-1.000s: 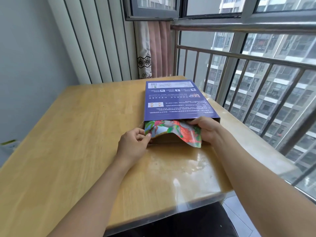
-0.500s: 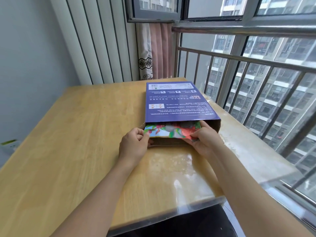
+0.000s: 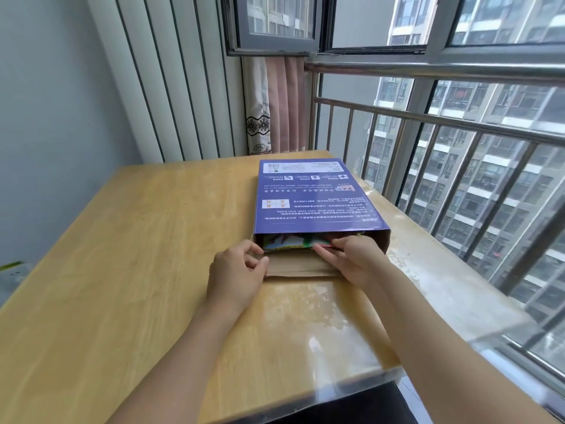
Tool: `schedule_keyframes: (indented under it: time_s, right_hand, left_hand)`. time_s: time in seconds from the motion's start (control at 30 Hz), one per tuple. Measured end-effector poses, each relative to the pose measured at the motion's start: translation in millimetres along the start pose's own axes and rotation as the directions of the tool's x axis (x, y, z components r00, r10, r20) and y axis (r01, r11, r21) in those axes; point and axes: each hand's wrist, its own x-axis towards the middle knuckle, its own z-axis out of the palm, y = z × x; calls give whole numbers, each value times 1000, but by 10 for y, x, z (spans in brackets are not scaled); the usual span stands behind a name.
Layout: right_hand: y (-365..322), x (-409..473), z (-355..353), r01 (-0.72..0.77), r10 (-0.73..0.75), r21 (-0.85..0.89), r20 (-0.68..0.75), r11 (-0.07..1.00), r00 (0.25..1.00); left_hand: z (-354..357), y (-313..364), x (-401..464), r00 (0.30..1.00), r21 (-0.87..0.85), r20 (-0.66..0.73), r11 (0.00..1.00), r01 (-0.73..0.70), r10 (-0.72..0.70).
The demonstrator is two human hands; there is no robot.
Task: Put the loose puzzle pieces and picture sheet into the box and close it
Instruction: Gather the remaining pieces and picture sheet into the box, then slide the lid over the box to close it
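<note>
A flat purple box (image 3: pixel 315 197) lies on the wooden table (image 3: pixel 122 255), its open end towards me. The colourful picture sheet (image 3: pixel 290 242) is almost wholly inside the opening; only a narrow strip shows. My right hand (image 3: pixel 354 258) has its fingers extended against the sheet's edge at the box mouth. My left hand (image 3: pixel 237 272) rests at the left corner of the opening, fingers loosely curled beside the brown cardboard flap (image 3: pixel 301 266), which lies flat on the table. No loose puzzle pieces show.
A metal railing (image 3: pixel 428 123) and windows run along the table's right side. A curtain (image 3: pixel 275 108) hangs behind the far edge. The near edge of the table (image 3: pixel 336 390) carries a clear cover.
The picture sheet has slid further into the box, from well exposed to a thin strip. My right hand followed it forward to the opening; my left hand stayed at the left corner.
</note>
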Motion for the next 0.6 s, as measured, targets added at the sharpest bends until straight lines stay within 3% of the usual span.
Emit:
schedule_keyframes:
  time_s: [0.1, 0.2, 0.4, 0.47, 0.53, 0.57, 0.6]
  right_hand:
    - [-59, -3, 94, 67, -71, -121, -29, 990, 997]
    - [-57, 56, 165, 146, -146, -10, -62, 989, 987]
    - [-17, -79, 31, 116, -117, 106, 6, 988, 993]
    - [-20, -245, -52, 108, -108, -6, 57, 994, 993]
    - [-53, -421, -174, 198, -182, -235, 90, 952, 979]
    - [-91, -503, -256, 300, -291, -360, 82, 883, 953]
    - [-143, -554, -351, 425, -460, -508, 64, 749, 886]
  left_hand:
    - [-23, 5, 5, 999, 63, -43, 998, 14, -12]
    - [-33, -1, -4, 999, 74, -48, 997, 14, -10]
    - [-21, -22, -5, 998, 56, -57, 998, 10, -7]
    - [-25, -34, -5, 998, 18, -68, 1000, 14, -12]
    - [-28, -41, -7, 995, -33, -102, 999, 1, -4]
    - [-28, -42, 3, 992, -52, -130, 999, 0, -7]
    - [-26, -56, 18, 987, -67, -160, 998, -3, -8]
